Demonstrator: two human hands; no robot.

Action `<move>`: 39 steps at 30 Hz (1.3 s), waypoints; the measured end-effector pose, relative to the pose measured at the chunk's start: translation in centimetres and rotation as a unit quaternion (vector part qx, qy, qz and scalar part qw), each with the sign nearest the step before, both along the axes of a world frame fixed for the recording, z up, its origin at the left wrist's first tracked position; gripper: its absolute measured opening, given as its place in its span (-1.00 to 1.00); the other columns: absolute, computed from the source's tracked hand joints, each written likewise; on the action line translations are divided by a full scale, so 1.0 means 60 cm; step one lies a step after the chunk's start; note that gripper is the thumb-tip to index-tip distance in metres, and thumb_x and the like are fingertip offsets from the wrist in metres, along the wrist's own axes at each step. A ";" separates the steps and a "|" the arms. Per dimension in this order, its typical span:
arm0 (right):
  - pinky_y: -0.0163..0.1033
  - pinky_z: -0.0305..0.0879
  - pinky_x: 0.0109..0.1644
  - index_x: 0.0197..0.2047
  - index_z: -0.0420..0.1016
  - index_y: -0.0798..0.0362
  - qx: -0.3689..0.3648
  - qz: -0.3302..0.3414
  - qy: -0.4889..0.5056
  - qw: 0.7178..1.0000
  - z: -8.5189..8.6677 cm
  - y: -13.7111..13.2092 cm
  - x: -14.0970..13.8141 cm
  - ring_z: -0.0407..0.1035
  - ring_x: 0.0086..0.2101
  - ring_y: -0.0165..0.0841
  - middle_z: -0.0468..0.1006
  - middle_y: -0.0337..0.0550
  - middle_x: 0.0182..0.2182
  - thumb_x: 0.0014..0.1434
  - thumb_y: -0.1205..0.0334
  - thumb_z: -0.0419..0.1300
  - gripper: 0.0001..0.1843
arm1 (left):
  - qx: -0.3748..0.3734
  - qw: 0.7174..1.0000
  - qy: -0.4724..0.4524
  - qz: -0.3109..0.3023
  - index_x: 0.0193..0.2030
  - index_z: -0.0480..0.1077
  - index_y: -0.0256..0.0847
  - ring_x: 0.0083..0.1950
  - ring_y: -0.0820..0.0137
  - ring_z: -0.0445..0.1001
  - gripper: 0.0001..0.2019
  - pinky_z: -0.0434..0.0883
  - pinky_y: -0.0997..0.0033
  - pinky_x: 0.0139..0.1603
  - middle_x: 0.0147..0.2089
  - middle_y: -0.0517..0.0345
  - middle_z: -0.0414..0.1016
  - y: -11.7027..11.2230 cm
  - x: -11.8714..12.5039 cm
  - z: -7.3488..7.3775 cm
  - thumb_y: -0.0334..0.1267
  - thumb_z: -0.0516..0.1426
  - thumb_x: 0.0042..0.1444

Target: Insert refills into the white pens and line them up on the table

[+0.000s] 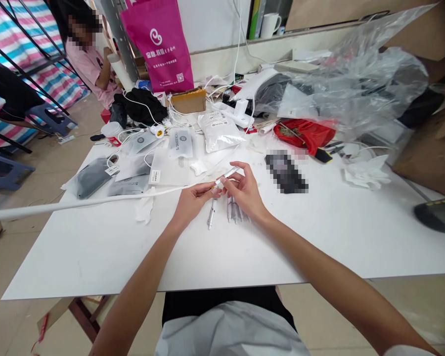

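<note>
The pen [231, 172] is slim and white, slanting far and right. The left grip [193, 199] and right grip [246, 194] pinch it.

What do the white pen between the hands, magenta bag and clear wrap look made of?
White pen: probably smooth plastic, from its pale barrel; too small to be sure. Magenta bag: perhaps matt non-woven fabric, standing stiff with printed lettering. Clear wrap: likely glossy plastic film, see-through and crinkled.

Free tabletop [107, 247] nearside (pens [235, 211] beyond)
</note>
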State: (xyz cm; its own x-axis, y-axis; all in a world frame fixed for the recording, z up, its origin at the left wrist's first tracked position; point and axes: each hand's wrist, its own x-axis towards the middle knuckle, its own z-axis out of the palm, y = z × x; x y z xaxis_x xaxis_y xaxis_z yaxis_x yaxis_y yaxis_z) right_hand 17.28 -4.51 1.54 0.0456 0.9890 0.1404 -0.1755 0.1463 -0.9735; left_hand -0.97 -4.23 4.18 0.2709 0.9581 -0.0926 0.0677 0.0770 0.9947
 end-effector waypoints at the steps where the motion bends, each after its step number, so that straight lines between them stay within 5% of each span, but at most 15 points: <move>1: -0.19 0.44 -0.35 0.18 0.24 -0.16 0.005 0.002 -0.007 1.000 -0.001 -0.001 -0.001 0.55 -0.42 -0.34 0.62 -0.29 -0.24 0.18 -0.20 0.47 -0.30 | 0.002 1.000 0.002 -0.003 0.07 0.71 -0.22 0.02 0.08 0.74 -0.57 0.53 0.16 0.15 0.00 -0.04 0.77 0.000 0.000 0.000 -0.01 0.44 0.14; 8: -0.21 0.45 -0.34 0.24 0.34 -0.12 0.034 0.018 -0.068 0.997 -0.005 -0.003 -0.003 0.59 -0.27 -0.28 0.66 -0.15 -0.12 0.29 -0.18 0.39 -0.40 | 0.027 0.998 0.051 0.007 0.09 0.70 -0.17 -0.10 0.21 0.69 -0.57 0.53 0.24 0.06 -0.07 0.01 0.77 0.006 -0.005 -0.008 0.06 0.39 0.20; 15: -0.20 0.48 -0.28 0.24 0.47 -0.12 0.049 0.007 -0.073 0.996 -0.002 -0.002 0.000 0.56 -0.23 -0.29 0.63 -0.19 -0.20 0.31 -0.15 0.37 -0.47 | 0.160 0.977 0.129 -0.064 0.19 0.60 -0.14 0.13 0.22 0.60 -0.65 0.44 0.30 0.19 0.15 0.02 0.69 0.011 -0.011 -0.015 -0.05 0.22 0.38; 20: -0.21 0.45 -0.29 0.22 0.47 -0.13 0.049 -0.003 -0.070 0.996 -0.001 -0.002 0.002 0.59 -0.18 -0.26 0.62 -0.17 -0.15 0.32 -0.14 0.37 -0.49 | 0.187 0.964 0.166 -0.085 0.35 0.50 -0.09 0.33 0.20 0.51 -0.60 0.43 0.28 0.22 0.35 -0.02 0.56 0.011 -0.016 -0.018 -0.16 0.08 0.47; 25: -0.23 0.44 -0.31 0.20 0.43 -0.13 0.055 -0.021 -0.067 0.996 0.002 0.000 0.003 0.54 -0.22 -0.29 0.57 -0.21 -0.22 0.30 -0.13 0.40 -0.48 | 0.191 0.975 0.111 -0.008 0.11 0.63 -0.15 0.06 0.28 0.61 -0.72 0.49 0.26 0.23 0.18 -0.02 0.61 0.020 -0.017 -0.027 -0.17 0.30 0.31; 29: -0.22 0.42 -0.34 0.22 0.36 -0.15 0.049 -0.039 -0.042 0.997 0.006 0.000 0.002 0.50 -0.30 -0.30 0.50 -0.28 -0.31 0.25 -0.14 0.44 -0.40 | 0.177 0.982 0.062 0.019 -0.08 0.68 -0.18 0.09 0.27 0.62 -0.79 0.54 0.28 0.20 0.14 -0.01 0.59 0.020 -0.015 -0.028 -0.15 0.39 0.21; 39: -0.25 0.42 -0.36 -0.03 0.40 -0.10 0.040 -0.065 -0.041 0.996 0.006 0.002 0.006 0.51 -0.28 -0.32 0.53 -0.24 -0.28 0.21 -0.20 0.46 -0.50 | 0.156 0.979 0.122 0.043 0.01 0.72 -0.08 0.02 0.24 0.60 -0.73 0.49 0.27 0.11 0.00 0.07 0.72 0.004 -0.009 -0.010 -0.01 0.33 0.30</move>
